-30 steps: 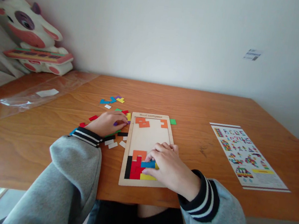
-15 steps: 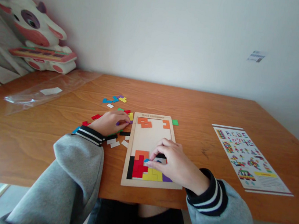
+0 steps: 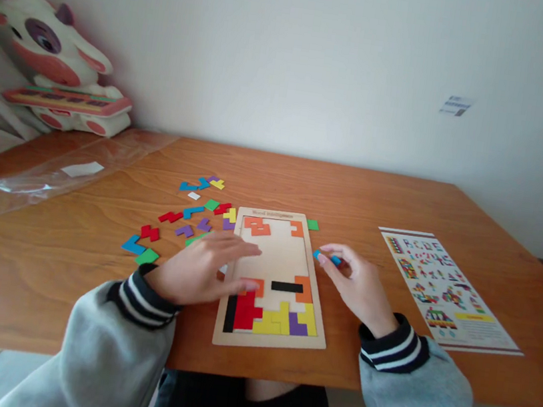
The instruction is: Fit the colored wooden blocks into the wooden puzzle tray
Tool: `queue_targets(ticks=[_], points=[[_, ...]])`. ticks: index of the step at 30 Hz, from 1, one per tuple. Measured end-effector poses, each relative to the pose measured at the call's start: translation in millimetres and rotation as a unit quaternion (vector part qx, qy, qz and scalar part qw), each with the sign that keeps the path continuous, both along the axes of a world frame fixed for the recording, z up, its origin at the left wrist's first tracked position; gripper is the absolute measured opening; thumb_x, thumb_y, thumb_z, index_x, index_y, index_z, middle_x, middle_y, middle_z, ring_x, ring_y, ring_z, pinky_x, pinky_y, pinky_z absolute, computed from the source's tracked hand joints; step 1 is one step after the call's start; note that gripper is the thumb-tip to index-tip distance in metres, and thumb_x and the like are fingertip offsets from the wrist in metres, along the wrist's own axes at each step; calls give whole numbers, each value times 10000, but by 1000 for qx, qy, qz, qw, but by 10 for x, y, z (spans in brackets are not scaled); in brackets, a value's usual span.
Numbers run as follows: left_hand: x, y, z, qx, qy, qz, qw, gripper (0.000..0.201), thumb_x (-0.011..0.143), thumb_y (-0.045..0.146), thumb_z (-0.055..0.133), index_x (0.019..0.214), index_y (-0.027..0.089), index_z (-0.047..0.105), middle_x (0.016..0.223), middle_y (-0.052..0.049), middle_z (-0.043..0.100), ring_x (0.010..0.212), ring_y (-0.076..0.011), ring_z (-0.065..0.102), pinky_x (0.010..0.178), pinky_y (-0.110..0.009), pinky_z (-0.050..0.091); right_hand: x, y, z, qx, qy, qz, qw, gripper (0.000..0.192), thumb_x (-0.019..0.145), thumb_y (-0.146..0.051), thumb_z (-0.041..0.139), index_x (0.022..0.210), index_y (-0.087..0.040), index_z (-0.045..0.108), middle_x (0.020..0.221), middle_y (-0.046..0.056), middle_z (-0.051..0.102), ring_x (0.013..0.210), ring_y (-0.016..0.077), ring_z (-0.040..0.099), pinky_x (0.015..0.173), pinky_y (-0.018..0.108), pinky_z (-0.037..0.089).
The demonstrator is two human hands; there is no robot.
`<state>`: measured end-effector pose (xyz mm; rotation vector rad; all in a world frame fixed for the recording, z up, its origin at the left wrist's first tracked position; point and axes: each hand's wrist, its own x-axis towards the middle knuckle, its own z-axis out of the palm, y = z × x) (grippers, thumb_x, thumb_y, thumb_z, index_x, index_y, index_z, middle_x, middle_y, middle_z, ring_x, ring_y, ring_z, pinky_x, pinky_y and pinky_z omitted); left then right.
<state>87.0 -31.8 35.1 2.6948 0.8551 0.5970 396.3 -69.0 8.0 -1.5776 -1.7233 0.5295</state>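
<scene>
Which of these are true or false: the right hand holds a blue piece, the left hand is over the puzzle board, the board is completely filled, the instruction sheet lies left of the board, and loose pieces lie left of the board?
1. The right hand holds a blue piece in its fingers. True.
2. The left hand reaches over the left edge of the puzzle board. True.
3. The board is completely filled. False: only its near rows and a few orange pieces at the far end are in; the middle is bare.
4. The instruction sheet lies left of the board. False: it lies to the right.
5. Loose pieces lie left of the board. True.
</scene>
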Motion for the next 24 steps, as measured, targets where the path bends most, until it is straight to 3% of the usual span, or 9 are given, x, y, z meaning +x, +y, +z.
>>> queue_targets(ticks=[2, 4, 9, 14, 17, 20, 24], points=[[40, -240, -20, 6, 36, -11, 999, 741, 803, 705, 632, 1371, 234, 562, 1339, -114, 647, 1220, -319, 607, 1050, -489, 492, 57, -71, -80, 8, -24, -3, 1000, 243, 937, -414, 560, 1021, -218, 677, 1012, 80, 770, 898, 230, 721, 812, 385, 564], [61, -412, -78, 19, 60, -22, 998, 874, 755, 776, 615, 1423, 220, 518, 1374, -145, 617, 1235, -355, 593, 1080, -548, 456, 103, -123, -133, 11, -48, -5, 999, 229, 951, -395, 538, 1008, -219, 674, 1011, 79, 766, 899, 230, 717, 810, 383, 559], [103, -583, -224, 36, 74, -10, 997, 703, 858, 667, 585, 1413, 238, 542, 1376, -136, 617, 1227, -331, 602, 1114, -553, 427, 186, -153, -194, 23, -92, -17, 995, 225, 954, -383, 524, 1017, -217, 661, 1006, 86, 739, 899, 239, 692, 821, 398, 550], [48, -628, -192, 48, 71, 5, 996, 707, 838, 679, 605, 1402, 257, 550, 1381, -131, 614, 1232, -331, 597, 1094, -550, 451, 196, -159, -236, 55, -123, -3, 991, 222, 957, -376, 506, 995, -219, 658, 990, 98, 686, 925, 255, 652, 862, 429, 529], [-122, -512, -145, 78, 51, 92, 991, 495, 912, 560, 578, 1311, 269, 612, 1347, -104, 643, 1216, -312, 609, 1043, -513, 494, 197, -159, -257, 70, -132, 8, 989, 201, 959, -354, 499, 1003, -229, 651, 1001, 95, 673, 967, 267, 636, 908, 458, 505], [-358, -209, -128, 104, 30, 214, 971, 330, 973, 434, 514, 1202, 247, 662, 1282, -94, 683, 1172, -299, 637, 1024, -494, 500, 204, -154, -271, 68, -132, 24, 989, 185, 963, -326, 493, 1008, -227, 643, 1008, 90, 670, 985, 267, 629, 919, 460, 495], [-603, 278, -189, 49, 36, 244, 968, 366, 981, 458, 475, 1183, 228, 676, 1209, -88, 721, 1107, -298, 673, 988, -476, 519, 212, -144, -287, 67, -124, 21, 990, 183, 957, -334, 503, 1002, -222, 640, 1010, 90, 666, 986, 270, 634, 917, 460, 497]])
